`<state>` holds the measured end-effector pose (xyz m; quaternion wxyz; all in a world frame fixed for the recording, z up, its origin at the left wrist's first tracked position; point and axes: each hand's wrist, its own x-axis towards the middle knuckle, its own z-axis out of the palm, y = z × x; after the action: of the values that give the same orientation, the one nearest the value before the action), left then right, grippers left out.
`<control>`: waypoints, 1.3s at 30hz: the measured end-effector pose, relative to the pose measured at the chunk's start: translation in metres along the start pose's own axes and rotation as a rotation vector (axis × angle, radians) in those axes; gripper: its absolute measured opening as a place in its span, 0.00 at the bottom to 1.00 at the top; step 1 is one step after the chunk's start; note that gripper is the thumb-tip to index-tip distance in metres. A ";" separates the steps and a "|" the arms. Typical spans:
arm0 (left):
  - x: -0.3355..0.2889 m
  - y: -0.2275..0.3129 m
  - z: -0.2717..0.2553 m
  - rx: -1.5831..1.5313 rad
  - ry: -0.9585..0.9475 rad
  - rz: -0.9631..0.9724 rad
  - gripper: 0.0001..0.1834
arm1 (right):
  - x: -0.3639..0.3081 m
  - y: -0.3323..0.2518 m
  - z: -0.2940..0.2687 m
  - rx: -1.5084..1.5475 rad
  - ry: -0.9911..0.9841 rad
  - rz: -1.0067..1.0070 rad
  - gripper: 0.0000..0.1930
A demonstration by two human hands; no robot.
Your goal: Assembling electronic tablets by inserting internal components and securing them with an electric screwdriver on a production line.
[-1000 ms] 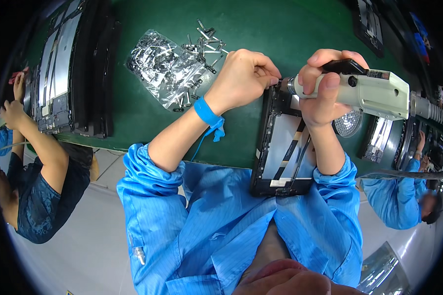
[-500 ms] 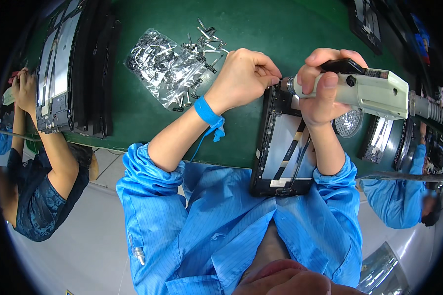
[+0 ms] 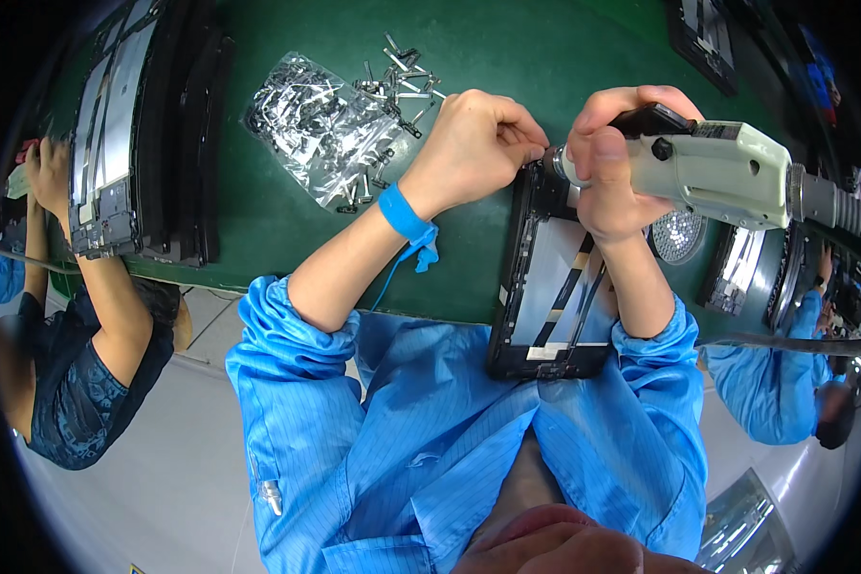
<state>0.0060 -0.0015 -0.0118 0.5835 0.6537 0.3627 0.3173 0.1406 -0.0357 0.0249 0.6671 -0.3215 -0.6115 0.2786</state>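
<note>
An opened tablet body (image 3: 565, 277) with a silver inner panel and dark ribbon cables lies at the table's front edge, close to my chest. My left hand (image 3: 478, 143), with a blue strap at its wrist, pinches thumb and fingers at the tablet's far left corner. Whatever is between those fingertips is hidden. Wrapped round a pale electric screwdriver (image 3: 713, 177) with a black lever is my right hand (image 3: 614, 177). The tool lies nearly level, its nose pointing left beside my left fingertips. Its very tip cannot be made out.
A clear plastic bag (image 3: 316, 129) of small parts lies left of my hands, with several loose parts (image 3: 407, 81) spilled beside it. Stacked tablet bodies (image 3: 115, 124) stand far left. A round dish (image 3: 677, 237) sits under the screwdriver. Other people work on both sides.
My right hand and the screwdriver have shifted slightly left, toward the tablet's far corner. The left hand keeps its pinch in nearly the same place.
</note>
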 end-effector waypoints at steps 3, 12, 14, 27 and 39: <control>0.001 -0.001 -0.001 0.021 0.004 0.009 0.05 | -0.002 0.001 0.001 -0.013 -0.001 -0.017 0.22; 0.001 0.002 0.001 0.088 0.037 0.064 0.04 | -0.001 -0.002 0.004 -0.176 -0.048 -0.056 0.22; 0.000 0.004 0.001 0.110 0.030 0.066 0.04 | -0.005 -0.002 0.005 -0.097 -0.010 -0.019 0.22; -0.180 0.066 0.032 0.472 -0.245 -0.526 0.35 | 0.036 -0.032 -0.024 0.187 0.274 -0.130 0.18; -0.183 0.044 0.052 -0.617 0.294 -0.274 0.31 | 0.074 -0.100 -0.100 0.282 0.498 -0.363 0.15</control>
<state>-0.0437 -0.1858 0.0277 0.7320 0.3397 0.4141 0.4210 0.2456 -0.0516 0.1448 0.8727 -0.1702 -0.4323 0.1503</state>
